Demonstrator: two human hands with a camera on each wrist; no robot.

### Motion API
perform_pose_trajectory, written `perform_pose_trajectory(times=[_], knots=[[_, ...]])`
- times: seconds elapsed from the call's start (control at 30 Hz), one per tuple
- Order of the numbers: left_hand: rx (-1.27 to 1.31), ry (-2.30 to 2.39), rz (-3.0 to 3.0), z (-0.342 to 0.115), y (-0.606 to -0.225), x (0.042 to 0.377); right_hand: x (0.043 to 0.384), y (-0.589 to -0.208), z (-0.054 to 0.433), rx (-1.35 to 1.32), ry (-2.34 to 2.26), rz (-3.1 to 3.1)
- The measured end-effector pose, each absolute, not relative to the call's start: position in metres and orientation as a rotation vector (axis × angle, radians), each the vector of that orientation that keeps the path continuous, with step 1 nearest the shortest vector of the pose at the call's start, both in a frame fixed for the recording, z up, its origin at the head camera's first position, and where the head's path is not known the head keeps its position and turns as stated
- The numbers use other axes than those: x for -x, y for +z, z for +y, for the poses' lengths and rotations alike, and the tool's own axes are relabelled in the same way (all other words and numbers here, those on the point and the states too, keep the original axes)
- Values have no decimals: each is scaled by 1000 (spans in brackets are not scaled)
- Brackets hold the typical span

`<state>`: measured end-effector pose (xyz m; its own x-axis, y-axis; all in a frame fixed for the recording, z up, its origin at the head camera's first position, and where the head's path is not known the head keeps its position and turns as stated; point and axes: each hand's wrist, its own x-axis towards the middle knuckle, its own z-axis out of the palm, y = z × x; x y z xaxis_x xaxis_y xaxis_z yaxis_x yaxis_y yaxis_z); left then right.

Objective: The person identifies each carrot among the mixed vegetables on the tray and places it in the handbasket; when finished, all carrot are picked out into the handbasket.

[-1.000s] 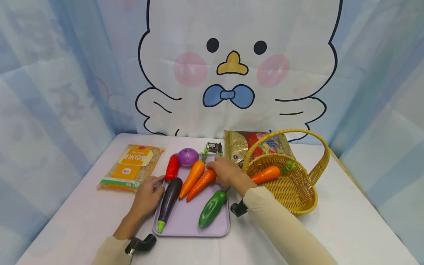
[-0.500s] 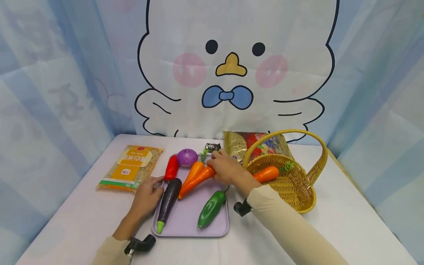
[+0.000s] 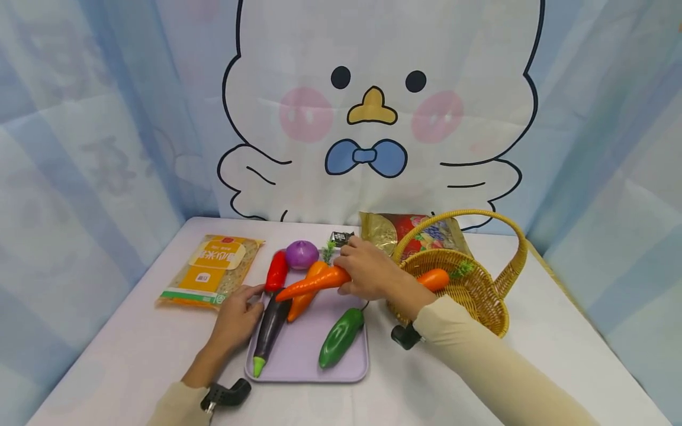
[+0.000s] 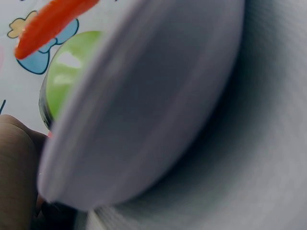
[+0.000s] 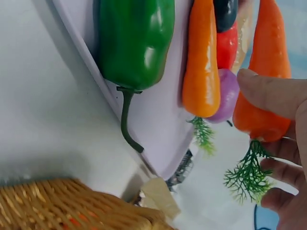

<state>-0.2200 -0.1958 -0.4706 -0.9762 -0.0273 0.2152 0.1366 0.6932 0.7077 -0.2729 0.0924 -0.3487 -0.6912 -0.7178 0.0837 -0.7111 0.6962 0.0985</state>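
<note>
Orange carrot (image 3: 314, 283), right fingers (image 5: 273, 93) gripping; below, eggplant (image 3: 271, 331), second carrot (image 3: 301, 305); left fingers (image 3: 251, 290) loose at tray (image 3: 295, 361); basket (image 3: 496, 310) nearby.

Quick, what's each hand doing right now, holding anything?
Left hand: at the left edge of the tray; whether it grips cannot be told.
Right hand: closed, holding an orange carrot.

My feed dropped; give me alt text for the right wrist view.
The right hand grips an orange carrot near its leafy end. Left of it, a lilac tray holds a green pepper and a second carrot; a wicker basket shows at lower left.
</note>
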Motion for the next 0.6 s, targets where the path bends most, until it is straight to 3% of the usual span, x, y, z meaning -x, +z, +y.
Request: perform_pose_trajectory(times=[0.6], knots=[[72, -1148, -2709, -196, -469, 219, 242, -317, 101, -1240, -41, -2850]])
